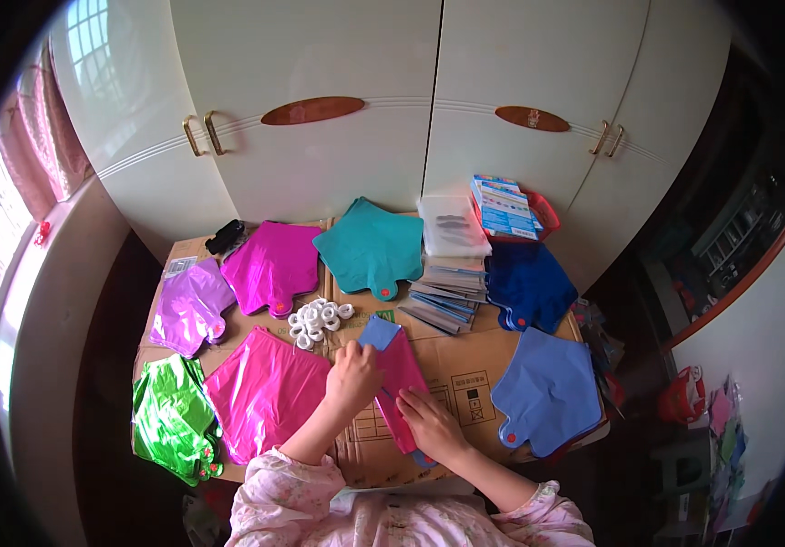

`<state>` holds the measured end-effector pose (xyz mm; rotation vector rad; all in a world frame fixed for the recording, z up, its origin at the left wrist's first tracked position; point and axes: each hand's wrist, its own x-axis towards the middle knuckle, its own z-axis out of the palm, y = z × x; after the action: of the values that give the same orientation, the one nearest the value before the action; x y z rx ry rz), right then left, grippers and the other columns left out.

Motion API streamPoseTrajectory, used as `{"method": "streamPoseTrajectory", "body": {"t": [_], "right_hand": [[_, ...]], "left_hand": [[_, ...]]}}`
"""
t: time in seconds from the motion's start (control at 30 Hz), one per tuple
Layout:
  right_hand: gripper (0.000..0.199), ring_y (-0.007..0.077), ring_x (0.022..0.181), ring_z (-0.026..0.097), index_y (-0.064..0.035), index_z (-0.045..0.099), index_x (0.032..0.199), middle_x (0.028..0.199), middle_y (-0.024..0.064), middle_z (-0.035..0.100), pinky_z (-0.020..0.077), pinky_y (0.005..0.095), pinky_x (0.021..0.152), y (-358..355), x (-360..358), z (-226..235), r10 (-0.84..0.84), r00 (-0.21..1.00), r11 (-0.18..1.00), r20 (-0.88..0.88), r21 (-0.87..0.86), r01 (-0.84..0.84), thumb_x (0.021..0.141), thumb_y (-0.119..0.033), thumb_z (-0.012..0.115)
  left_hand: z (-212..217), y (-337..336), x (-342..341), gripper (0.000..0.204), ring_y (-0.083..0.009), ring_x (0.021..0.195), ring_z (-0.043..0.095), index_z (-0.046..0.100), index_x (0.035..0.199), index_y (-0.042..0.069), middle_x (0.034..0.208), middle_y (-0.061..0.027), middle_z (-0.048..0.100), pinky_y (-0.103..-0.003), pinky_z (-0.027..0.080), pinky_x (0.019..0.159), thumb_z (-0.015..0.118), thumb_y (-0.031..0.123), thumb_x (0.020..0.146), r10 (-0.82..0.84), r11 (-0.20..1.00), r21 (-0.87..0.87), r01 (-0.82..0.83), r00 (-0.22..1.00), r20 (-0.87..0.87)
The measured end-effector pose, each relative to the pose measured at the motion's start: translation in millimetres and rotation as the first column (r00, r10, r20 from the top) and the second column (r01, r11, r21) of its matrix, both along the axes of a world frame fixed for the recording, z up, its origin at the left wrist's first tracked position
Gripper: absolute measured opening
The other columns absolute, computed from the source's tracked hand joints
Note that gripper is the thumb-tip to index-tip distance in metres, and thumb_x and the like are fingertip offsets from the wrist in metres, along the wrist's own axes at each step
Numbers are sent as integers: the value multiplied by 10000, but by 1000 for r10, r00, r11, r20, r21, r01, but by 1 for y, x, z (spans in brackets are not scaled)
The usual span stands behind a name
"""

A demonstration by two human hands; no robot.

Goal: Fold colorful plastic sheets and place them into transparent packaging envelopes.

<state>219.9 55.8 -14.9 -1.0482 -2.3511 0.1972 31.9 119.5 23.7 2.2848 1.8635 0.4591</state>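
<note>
In the middle of the cardboard, a magenta foil balloon (401,356) lies folded into a long strip over a periwinkle-blue foil piece (378,332), whose ends show at top and bottom. My left hand (353,376) is closed at the strip's left edge; what its fingers pinch, if anything, is hidden. My right hand (431,425) lies flat on the lower part of the strip, fingers stretched out. To the left of my left forearm is a flat hot-pink foil balloon (260,392). A heap of small white ribbon rolls (318,321) sits just beyond my left hand.
Flat foil balloons ring the cardboard: green (172,415), lilac (190,305), magenta (274,266), teal (371,246), navy (531,284) and light blue (549,392). Grey-blue folded packets (447,294), clear bags (454,226) and a red basket (547,217) with boxes stand at the back, before white cabinets (320,55).
</note>
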Motion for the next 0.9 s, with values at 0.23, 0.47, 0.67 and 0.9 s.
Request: {"method": "streamPoseTrajectory", "body": {"t": [0.23,0.47,0.67,0.9], "right_hand": [[367,290,1211,477,25,559,1165,1265,150,528,385,386,1033,0,0,-1,17,1000,1000,9,-23,-17,815,-48,480],[380,289,1214,471,28,546,1179,1261,149,529,373,383,1040,1,1,0,27,1000,999,10,-39,-27,815,-53,472],[374,270,1208,471,26,555,1169,1249,136,538,377,361,1033,2,0,7,47,999,997,16,-56,-46,813,-51,473],[371,253,1188,483,27,565,1160,1229,132,552,384,346,1024,3,1,6,52,998,998,30,-29,-51,809,-58,479]], "left_hand": [[-25,3,-26,727,-390,933,613,377,1250,-95,1074,-306,544,-400,516,795,733,292,747,170,977,-203,-63,806,568],[-2,3,-17,513,-311,893,640,588,1040,-24,828,-185,659,-366,521,771,755,313,691,311,907,-413,-80,788,532],[-13,-8,-11,370,-306,861,598,659,795,42,819,-127,649,-395,489,751,748,367,641,75,985,-163,-57,992,105],[-18,-23,1,346,-281,938,536,647,727,51,862,-78,629,-423,423,754,746,369,637,117,988,-118,-104,988,106]]}}
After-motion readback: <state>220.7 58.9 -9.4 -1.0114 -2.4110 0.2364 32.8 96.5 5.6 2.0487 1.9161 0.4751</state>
